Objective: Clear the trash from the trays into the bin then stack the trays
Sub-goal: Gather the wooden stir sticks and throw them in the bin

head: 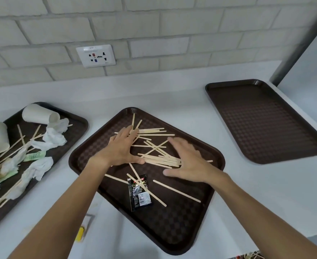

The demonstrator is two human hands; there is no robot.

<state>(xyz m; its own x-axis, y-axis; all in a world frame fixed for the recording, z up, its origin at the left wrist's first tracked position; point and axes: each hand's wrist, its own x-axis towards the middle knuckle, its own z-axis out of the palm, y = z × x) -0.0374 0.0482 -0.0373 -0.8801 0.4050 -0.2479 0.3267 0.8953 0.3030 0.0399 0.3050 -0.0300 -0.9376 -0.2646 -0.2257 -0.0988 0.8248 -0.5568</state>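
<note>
Wooden sticks [154, 146] lie scattered on the middle tray [172, 221], with a black sachet [139, 193] near its front. The left hand [122, 146] and right hand [189, 163] are both spread flat with straight fingers on either side of the pile, gripping nothing. I judge they are raking the sticks together. The right tray [262, 124] sits bare, so it looks finished. The left tray [75, 131] is loaded with cups [39, 114], napkins [54, 137] and more sticks. No bin shows. Two trays need clearing, and no stacking is done.
</note>
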